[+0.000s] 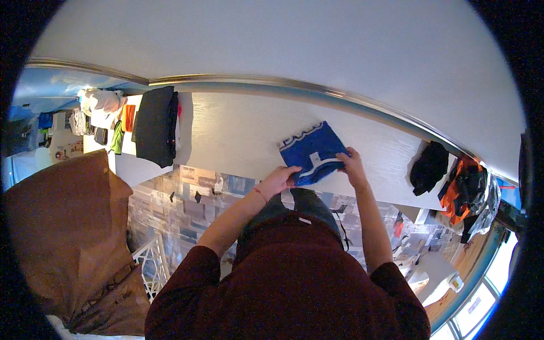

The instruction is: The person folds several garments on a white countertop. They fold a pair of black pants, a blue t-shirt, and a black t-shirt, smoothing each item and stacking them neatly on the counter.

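A blue cloth piece with white trim and a small white patch (pixel 304 148) lies partly on the white tabletop (pixel 238 131), its near edge raised in my hands. My left hand (pixel 282 180) pinches the near left corner between thumb and fingers. At the right edge, my right hand (pixel 353 165) grips the same cloth, thumb on top. The far edge of the cloth, with a wavy white border, points away from me.
Dark folded cloth (pixel 155 127) stands in a stack at the table's left, beside green, orange and white fabrics. A black cloth bundle (pixel 430 168) and an orange and black heap (pixel 461 191) with clear plastic lie at the right. Brown fabric (pixel 68 238) hangs at the left.
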The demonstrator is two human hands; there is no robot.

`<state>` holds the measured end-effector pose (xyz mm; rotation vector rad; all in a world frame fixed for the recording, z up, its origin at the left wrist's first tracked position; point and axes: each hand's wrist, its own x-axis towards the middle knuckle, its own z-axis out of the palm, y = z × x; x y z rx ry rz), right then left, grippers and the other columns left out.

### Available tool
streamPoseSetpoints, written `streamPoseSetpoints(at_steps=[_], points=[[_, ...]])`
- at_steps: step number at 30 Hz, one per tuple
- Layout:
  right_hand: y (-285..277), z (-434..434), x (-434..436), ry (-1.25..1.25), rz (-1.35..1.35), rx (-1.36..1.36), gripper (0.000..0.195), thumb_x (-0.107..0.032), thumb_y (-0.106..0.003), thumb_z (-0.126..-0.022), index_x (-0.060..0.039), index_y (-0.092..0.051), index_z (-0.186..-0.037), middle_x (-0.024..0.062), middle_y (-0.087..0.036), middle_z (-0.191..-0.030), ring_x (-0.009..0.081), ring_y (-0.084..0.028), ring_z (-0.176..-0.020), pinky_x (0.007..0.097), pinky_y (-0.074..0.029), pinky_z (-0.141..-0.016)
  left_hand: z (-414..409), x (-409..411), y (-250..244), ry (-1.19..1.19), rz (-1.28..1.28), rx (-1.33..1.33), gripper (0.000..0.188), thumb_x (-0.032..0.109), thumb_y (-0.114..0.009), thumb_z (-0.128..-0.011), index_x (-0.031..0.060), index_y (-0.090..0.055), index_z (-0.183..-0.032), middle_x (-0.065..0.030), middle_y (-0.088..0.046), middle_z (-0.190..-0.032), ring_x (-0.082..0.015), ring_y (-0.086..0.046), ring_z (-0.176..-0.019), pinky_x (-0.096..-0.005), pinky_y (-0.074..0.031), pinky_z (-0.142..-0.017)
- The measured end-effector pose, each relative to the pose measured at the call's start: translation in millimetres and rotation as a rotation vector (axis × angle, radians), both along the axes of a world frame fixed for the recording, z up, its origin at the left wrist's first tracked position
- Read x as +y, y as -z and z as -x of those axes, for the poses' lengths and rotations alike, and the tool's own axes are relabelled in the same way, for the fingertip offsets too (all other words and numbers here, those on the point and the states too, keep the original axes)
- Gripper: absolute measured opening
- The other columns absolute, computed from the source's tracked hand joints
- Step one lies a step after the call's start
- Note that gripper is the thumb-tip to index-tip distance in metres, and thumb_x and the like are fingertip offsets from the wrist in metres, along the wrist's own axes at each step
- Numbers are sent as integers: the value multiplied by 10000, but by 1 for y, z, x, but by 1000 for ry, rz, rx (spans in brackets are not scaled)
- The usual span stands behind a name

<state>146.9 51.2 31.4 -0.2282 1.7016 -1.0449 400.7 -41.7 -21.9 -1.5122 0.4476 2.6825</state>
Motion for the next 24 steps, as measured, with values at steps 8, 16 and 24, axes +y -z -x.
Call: streamPoseSetpoints(at_steps=[8,16,24], points=[[-51,26,-31,118,88,-121,393,-214,-673,-896,-22,-515,-1200,127,-665,-860,188,-658,-621,288,-543,-521,0,10,-13,-316,-486,309,369,331,-585,-987,-34,-640,-991,-177,-695,-916,-308,-707,-853,-425,-617,-768],[38,29,-50,-101,57,389,455,-239,-700,-898,-31,-533,-1267,146,-690,-1075,189,-703,-730,303,-561,-648,-9,-23,13,-343,388,-132,289,271,-681,-930,38,-573,-1063,-72,-621,-953,-278,-718,-826,-358,-585,-677],[85,16,-90,-297,40,847,450,-121,-747,-816,-70,-565,-1224,141,-711,-1069,224,-714,-737,351,-567,-685,23,-37,33,-306,504,-184,280,175,-728,-899,63,-528,-1059,-68,-580,-873,-249,-713,-662,-317,-555,-517]])
